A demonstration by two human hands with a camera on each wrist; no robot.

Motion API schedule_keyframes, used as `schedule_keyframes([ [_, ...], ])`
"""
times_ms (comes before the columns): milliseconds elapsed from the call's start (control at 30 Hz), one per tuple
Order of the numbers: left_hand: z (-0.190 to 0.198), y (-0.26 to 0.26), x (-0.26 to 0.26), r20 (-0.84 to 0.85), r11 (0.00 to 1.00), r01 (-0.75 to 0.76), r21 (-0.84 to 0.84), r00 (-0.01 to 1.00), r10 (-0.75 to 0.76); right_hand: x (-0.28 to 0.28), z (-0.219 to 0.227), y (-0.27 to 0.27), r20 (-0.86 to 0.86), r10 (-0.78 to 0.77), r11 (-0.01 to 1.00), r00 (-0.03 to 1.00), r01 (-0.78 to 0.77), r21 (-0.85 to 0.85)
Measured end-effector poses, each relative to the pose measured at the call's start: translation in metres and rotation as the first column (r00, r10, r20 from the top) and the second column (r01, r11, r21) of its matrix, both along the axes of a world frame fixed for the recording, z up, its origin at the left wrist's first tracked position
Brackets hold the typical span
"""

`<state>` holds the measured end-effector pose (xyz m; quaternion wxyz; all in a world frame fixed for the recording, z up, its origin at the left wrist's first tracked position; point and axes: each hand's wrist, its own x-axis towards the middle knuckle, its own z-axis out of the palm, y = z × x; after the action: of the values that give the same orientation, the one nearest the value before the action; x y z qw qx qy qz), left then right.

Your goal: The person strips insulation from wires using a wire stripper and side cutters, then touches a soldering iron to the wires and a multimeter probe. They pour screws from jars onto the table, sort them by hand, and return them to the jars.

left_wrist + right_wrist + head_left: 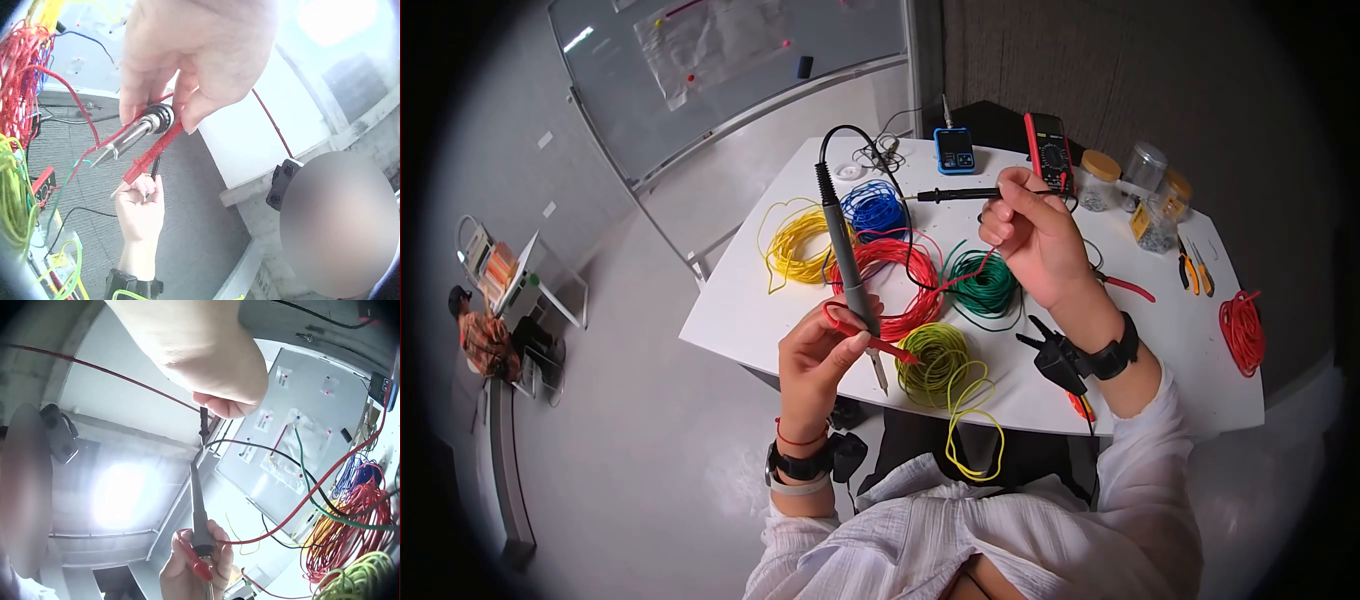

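Observation:
My left hand point(815, 350) grips a grey soldering iron point(840, 235), its metal tip pointing down, together with a red probe point(892, 349). In the left wrist view the iron's metal tip point(128, 139) and the red probe point(153, 153) lie side by side below the fingers. My right hand point(1037, 235) pinches a black probe point(955, 195), which points left towards the iron's cable. The right wrist view shows the black probe point(204, 425) under the curled fingers, above the iron's handle point(198, 512).
Yellow point(795, 250), blue point(873, 210), red point(900, 318), green point(983, 285) and yellow-green wire coils point(935, 365) lie on the white table point(740, 300). Behind are a blue device point(955, 150), a red multimeter point(1050, 150) and jars point(1099, 180). Pliers point(1195, 275) and a red coil point(1242, 333) lie right.

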<state>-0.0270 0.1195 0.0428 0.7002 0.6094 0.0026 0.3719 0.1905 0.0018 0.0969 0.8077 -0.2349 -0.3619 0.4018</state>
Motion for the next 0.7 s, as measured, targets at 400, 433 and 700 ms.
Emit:
schedule_keyframes([
  [400, 0.001, -0.003, -0.001, -0.015, 0.988, 0.029, 0.15, 1.0, -0.027, -0.04, -0.007, 0.025, 0.154, -0.078, 0.959, 0.985, 0.116, -0.259],
  [433, 0.001, -0.003, -0.002, -0.017, 0.985, 0.035, 0.166, 0.999, -0.033, -0.039, -0.008, 0.027, 0.126, -0.052, 0.975, 0.991, 0.078, -0.208],
  [700, 0.001, -0.005, -0.002, -0.007, 0.99, 0.002, 0.144, 1.0, -0.001, -0.045, -0.012, 0.029, 0.051, -0.035, 0.963, 0.998, 0.047, -0.266],
])
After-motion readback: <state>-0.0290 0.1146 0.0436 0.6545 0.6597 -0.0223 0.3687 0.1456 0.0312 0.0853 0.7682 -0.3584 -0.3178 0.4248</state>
